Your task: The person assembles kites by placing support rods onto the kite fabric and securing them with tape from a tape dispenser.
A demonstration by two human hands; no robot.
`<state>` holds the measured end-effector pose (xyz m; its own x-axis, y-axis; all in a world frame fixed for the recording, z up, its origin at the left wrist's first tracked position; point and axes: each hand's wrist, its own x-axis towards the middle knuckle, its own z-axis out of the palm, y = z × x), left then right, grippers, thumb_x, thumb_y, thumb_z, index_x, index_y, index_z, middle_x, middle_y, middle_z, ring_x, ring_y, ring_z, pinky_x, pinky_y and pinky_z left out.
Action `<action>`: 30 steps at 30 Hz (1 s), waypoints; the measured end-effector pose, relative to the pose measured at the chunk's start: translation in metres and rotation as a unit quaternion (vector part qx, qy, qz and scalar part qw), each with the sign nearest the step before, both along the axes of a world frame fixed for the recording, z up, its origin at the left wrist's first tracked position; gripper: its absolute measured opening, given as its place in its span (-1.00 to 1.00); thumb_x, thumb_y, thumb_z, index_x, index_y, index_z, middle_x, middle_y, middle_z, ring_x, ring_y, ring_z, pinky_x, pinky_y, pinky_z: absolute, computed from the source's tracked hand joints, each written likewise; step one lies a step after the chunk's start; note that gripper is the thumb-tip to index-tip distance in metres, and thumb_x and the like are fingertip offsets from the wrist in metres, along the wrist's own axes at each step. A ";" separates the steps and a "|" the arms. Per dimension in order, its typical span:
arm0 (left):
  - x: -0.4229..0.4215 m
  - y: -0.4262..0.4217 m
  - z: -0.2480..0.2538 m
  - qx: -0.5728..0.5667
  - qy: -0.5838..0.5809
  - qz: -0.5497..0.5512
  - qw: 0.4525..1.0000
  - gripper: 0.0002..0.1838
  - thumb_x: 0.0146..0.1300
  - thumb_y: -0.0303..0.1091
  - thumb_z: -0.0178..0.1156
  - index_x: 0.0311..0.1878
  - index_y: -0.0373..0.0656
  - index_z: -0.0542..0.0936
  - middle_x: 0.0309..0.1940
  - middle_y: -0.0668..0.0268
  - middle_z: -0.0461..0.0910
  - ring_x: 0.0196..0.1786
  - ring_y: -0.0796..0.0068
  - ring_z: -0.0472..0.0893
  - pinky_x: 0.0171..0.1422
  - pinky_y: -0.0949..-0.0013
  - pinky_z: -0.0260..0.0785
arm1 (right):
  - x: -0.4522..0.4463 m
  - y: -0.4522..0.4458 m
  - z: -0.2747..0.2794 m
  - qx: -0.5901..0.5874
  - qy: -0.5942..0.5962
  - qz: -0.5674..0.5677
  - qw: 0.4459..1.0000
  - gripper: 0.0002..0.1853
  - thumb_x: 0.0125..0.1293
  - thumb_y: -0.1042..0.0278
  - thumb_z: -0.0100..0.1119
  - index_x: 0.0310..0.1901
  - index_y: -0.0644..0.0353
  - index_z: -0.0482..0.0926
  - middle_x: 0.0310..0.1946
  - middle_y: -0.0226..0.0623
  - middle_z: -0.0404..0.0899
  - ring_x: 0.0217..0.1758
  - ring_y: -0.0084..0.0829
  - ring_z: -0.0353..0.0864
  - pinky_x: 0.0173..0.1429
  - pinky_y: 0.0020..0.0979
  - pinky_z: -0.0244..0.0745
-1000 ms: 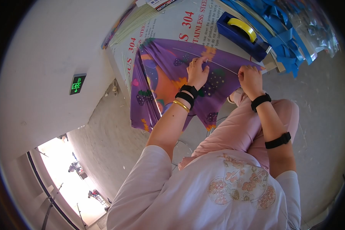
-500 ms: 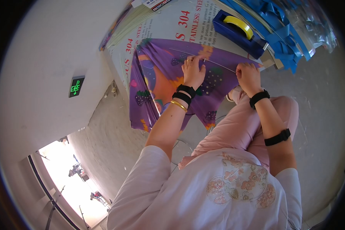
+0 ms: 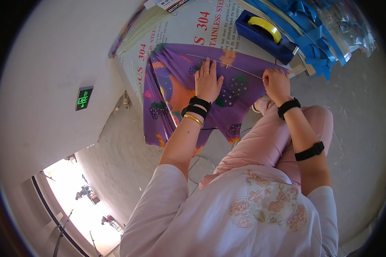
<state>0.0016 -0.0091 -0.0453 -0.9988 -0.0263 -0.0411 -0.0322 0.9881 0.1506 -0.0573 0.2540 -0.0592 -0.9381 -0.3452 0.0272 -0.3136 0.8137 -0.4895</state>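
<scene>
A purple patterned fabric (image 3: 240, 96) is spread over the table's near side, its lower part hanging past the edge. A thin pale rod (image 3: 240, 70) runs across its upper part. My left hand (image 3: 207, 82) lies on the fabric with its fingers stretched out, fingertips near the rod. At the right end of the rod, my right hand (image 3: 275, 83) is closed, its fingers pinched at the fabric's edge; what exactly lies between them is too small to make out.
Behind the fabric, a blue tape dispenser (image 3: 261, 36) with yellow tape stands on the printed table surface (image 3: 188, 25). Blue strips (image 3: 306, 36) and clear plastic lie at the back right. Thin pale sticks (image 3: 148, 28) are at the back left.
My left hand has slid left along the fabric, and its fingers have straightened. My right hand stays at the fabric's right corner, still closed.
</scene>
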 end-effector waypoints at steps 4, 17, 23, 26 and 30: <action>-0.002 -0.001 -0.001 -0.002 0.010 -0.002 1.000 -0.32 0.39 -0.11 0.17 0.48 -0.18 0.27 0.51 0.03 0.19 0.50 0.03 0.26 0.51 -0.09 0.08 | -0.001 -0.001 -0.001 -0.001 0.000 -0.002 1.000 -0.94 0.13 0.46 0.23 -0.42 0.03 0.63 -0.34 -0.34 0.63 -0.10 -0.21 0.59 0.01 -0.16 0.42; -0.003 -0.002 -0.002 -0.012 0.028 -0.010 0.999 -0.33 0.35 -0.13 0.20 0.48 -0.10 0.30 0.49 0.02 0.22 0.44 -0.01 0.30 0.48 -0.02 0.12 | -0.001 -0.001 0.001 0.011 -0.008 -0.009 1.000 -0.95 0.15 0.44 0.22 -0.42 0.03 0.63 -0.34 -0.33 0.63 -0.10 -0.19 0.59 0.02 -0.14 0.43; -0.004 -0.001 -0.002 -0.021 0.010 -0.010 1.000 -0.30 0.33 -0.10 0.21 0.48 -0.12 0.30 0.50 0.03 0.20 0.47 0.01 0.26 0.48 -0.04 0.11 | -0.001 -0.002 0.001 0.019 -0.016 -0.009 1.000 -0.97 0.17 0.39 0.23 -0.39 0.03 0.64 -0.31 -0.34 0.64 -0.07 -0.19 0.59 0.04 -0.13 0.41; -0.006 0.000 -0.002 -0.029 -0.004 -0.001 1.000 -0.30 0.32 -0.08 0.21 0.48 -0.12 0.31 0.49 0.01 0.22 0.46 -0.02 0.26 0.48 -0.09 0.09 | -0.003 0.007 0.001 -0.006 0.011 -0.017 1.000 -0.98 0.18 0.37 0.24 -0.37 0.03 0.64 -0.29 -0.32 0.65 -0.05 -0.17 0.60 0.08 -0.12 0.42; -0.006 0.000 -0.003 -0.041 -0.015 -0.008 0.999 -0.30 0.37 -0.06 0.18 0.51 -0.10 0.28 0.51 0.03 0.20 0.48 -0.01 0.25 0.51 -0.07 0.06 | -0.008 0.046 0.008 -0.025 -0.030 -0.071 0.997 -0.95 0.16 0.42 0.24 -0.34 0.09 0.66 -0.31 -0.23 0.68 -0.15 -0.12 0.65 -0.03 -0.14 0.52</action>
<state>-0.0042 -0.0092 -0.0486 -0.9975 -0.0150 -0.0698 -0.0198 0.9975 0.0679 -0.0652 0.3002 -0.0507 -0.9780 -0.2080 -0.0174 -0.1652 0.8222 -0.5448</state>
